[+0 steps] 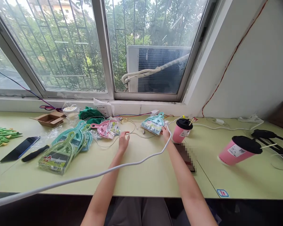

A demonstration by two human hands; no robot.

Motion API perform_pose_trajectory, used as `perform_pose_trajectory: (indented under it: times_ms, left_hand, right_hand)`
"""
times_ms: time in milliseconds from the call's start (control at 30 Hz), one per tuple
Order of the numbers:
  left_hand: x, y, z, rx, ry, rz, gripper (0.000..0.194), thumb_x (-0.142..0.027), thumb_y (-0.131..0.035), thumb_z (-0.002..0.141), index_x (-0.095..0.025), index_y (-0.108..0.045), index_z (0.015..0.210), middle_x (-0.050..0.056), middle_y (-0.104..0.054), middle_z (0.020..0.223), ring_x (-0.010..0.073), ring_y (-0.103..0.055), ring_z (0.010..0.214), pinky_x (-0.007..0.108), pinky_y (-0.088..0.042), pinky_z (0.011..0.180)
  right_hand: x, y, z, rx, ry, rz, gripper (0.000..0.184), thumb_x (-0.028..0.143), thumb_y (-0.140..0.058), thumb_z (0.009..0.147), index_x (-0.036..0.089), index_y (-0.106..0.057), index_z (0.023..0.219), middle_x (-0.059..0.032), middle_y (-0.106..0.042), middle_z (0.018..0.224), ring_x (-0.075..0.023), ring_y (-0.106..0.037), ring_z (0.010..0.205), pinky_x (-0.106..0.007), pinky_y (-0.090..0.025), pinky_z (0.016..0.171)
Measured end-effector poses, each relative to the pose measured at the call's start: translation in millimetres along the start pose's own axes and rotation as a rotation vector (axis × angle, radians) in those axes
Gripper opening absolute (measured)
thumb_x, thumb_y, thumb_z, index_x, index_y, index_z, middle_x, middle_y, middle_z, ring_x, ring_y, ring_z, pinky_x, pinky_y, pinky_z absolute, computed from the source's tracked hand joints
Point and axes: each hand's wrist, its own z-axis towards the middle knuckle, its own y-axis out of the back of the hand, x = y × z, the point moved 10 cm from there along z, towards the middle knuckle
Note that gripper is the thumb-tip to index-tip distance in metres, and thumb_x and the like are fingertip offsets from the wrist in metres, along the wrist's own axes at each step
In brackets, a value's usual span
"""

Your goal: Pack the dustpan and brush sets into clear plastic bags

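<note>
My right hand (pixel 165 133) has its fingers closed on the right edge of a light-blue mini dustpan set (pixel 152 124), wrapped in clear plastic with a printed card. My left hand (pixel 124 140) is over the middle of the table, fingers loosely bent and apart, with nothing in it. Just left of it lies a pink dustpan set (pixel 106 128) in similar wrapping. Further left, a green dustpan set (pixel 58 153) overlaps a blue dustpan set (pixel 79 133). A thin pale cable (pixel 108 145) loops around near my left hand.
A pink lidded cup (pixel 181 131) stands beside my right forearm; another pink cup (pixel 238 150) is further right. A dark flat device (pixel 185 157) lies under that forearm. A white cable (pixel 89 176) crosses the foreground. A phone (pixel 20 149) and cardboard box (pixel 49 119) are at left.
</note>
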Motion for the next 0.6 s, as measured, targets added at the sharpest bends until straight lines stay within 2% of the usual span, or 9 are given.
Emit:
perform_pose_trajectory:
  times_ms: [100,200,300,367,433,533,600]
  left_hand:
    - [10.1,55.6,5.2,-0.286,0.02,0.358,0.031,-0.012,-0.049,0.082,-0.017,-0.061,0.11,0.016,-0.051,0.132,0.0311,-0.039,0.131,0.049,-0.025,0.111]
    - [29.9,91.4,2.9,-0.449,0.13,0.551,0.044,-0.015,-0.057,0.079,-0.014,-0.055,0.122,0.02,-0.034,0.148,0.036,-0.022,0.141,0.058,-0.013,0.114]
    - [50.4,99.9,2.7,-0.444,0.229,0.624,0.055,-0.022,-0.065,0.076,-0.011,-0.051,0.128,0.025,-0.026,0.152,0.0393,-0.012,0.144,0.062,-0.005,0.113]
    - [58.9,97.6,4.1,-0.41,0.268,0.647,0.057,-0.024,-0.067,0.075,-0.009,-0.051,0.128,0.027,-0.025,0.151,0.0407,-0.012,0.144,0.062,-0.005,0.112]
    - [62.3,98.5,5.0,-0.423,0.291,0.635,0.058,-0.025,-0.068,0.076,-0.009,-0.05,0.128,0.028,-0.023,0.152,0.0413,-0.014,0.143,0.061,-0.009,0.113]
    - [68.0,115.4,1.4,-0.572,0.359,0.508,0.062,-0.029,-0.066,0.079,-0.008,-0.042,0.132,0.028,-0.022,0.151,0.0391,-0.02,0.142,0.054,-0.018,0.113]
    - [77.7,132.0,-5.1,-0.697,0.435,0.384,0.062,-0.028,-0.064,0.08,-0.008,-0.038,0.133,0.028,-0.028,0.146,0.0367,-0.026,0.139,0.049,-0.023,0.111]
  right_hand:
    - [0.0,8.2,5.5,-0.06,-0.004,-0.134,0.046,0.05,-0.049,0.082,0.015,-0.06,0.11,-0.0166,-0.067,0.106,-0.0319,-0.058,0.11,-0.044,-0.046,0.092]
    - [-3.9,4.8,-3.8,-0.099,0.032,-0.247,0.065,0.045,-0.047,0.083,0.006,-0.042,0.134,-0.0261,-0.046,0.138,-0.0359,-0.036,0.135,-0.051,-0.031,0.108]
    - [-8.5,-7.7,-20.2,-0.092,0.096,-0.385,0.074,0.044,-0.045,0.086,0.007,-0.023,0.146,-0.0257,-0.022,0.154,-0.0346,-0.017,0.145,-0.056,-0.021,0.113]
    - [-9.4,-15.8,-31.8,-0.074,0.14,-0.474,0.075,0.045,-0.042,0.087,0.01,-0.018,0.149,-0.0253,-0.014,0.156,-0.0361,-0.01,0.146,-0.064,-0.017,0.11]
    - [-4.2,-19.4,-43.8,-0.079,0.201,-0.547,0.073,0.045,-0.04,0.089,0.013,-0.016,0.15,-0.0248,-0.011,0.157,-0.0376,-0.007,0.146,-0.071,-0.013,0.106]
    - [14.9,-17.5,-65.8,-0.143,0.328,-0.635,0.066,0.041,-0.036,0.091,0.016,-0.02,0.15,-0.0218,-0.011,0.158,-0.0357,-0.007,0.147,-0.072,-0.006,0.106]
    - [28.6,-18.5,-83.2,-0.163,0.419,-0.673,0.059,0.036,-0.033,0.093,0.017,-0.025,0.148,-0.0187,-0.015,0.158,-0.0324,-0.009,0.147,-0.069,-0.004,0.109]
